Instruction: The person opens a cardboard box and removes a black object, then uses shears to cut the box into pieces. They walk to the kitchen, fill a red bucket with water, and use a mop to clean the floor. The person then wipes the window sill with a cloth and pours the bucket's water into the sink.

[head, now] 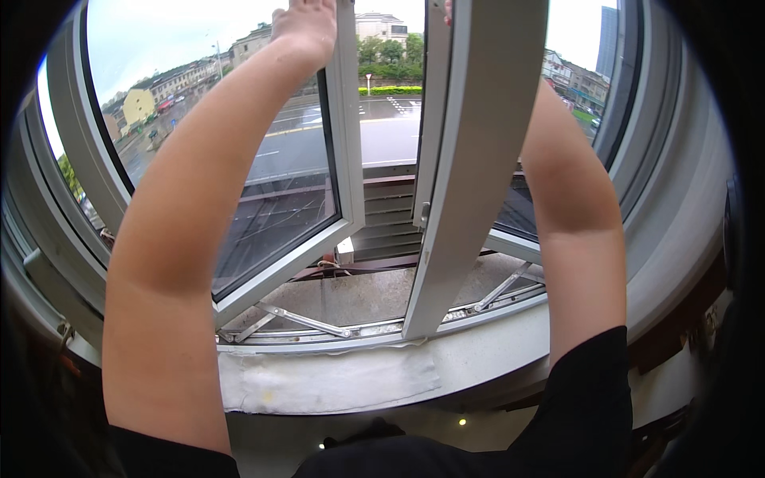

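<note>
My left hand (308,27) is at the upper edge of the view, against the outer stile of the outward-opened left window sash (349,149). Its fingertips are cut off, so I cannot tell whether they close around the frame. My right arm reaches behind the grey upright mullion (487,149). Only a sliver of my right hand (448,13) shows past the mullion's left edge, near the free stile of the right sash (424,119); the rest of it is hidden. Both sashes stand swung outward on metal friction stays, the left stay (305,319) and the right stay (502,288).
A whitish cloth-like strip (334,382) lies along the white inner sill (496,352). Outside, a stained concrete ledge (370,293) runs under the sashes, with grey slats (391,215) beyond. Loose cables (334,267) lie by the ledge. Farther off is a wet road (388,140).
</note>
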A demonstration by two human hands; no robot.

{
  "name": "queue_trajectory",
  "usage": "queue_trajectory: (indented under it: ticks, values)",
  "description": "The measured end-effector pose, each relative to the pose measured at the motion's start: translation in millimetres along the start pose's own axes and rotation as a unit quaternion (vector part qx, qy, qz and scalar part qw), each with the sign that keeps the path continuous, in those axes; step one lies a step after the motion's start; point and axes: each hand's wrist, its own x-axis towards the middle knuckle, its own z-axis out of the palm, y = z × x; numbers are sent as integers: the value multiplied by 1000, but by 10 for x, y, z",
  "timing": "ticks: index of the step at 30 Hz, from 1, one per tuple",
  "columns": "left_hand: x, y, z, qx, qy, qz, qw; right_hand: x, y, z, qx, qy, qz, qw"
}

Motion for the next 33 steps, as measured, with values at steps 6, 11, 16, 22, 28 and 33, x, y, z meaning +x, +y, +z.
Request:
queue_trajectory:
  ticks: [6,11,16,22,28,33]
  values:
    - [-140,159,-87,23,-71,18,997,-59,-167,-237,4,19,1,1000]
    - [-186,-35,219,51,-15,53,997,-490,-228,-583,82,-41,16,996]
    - [-114,258,-116,-78,-47,69,993,-1147,-650,-1444,136,-185,-19,973]
    - [34,-153,-313,-301,40,55,951,-1340,-774,-994,132,167,10,977]
    - [159,-14,-194,-284,51,15,957,-1286,-643,-1102,153,42,-49,986]
    - [207,225,-335,-291,61,10,955,-1305,-754,-1135,172,-55,-52,982]
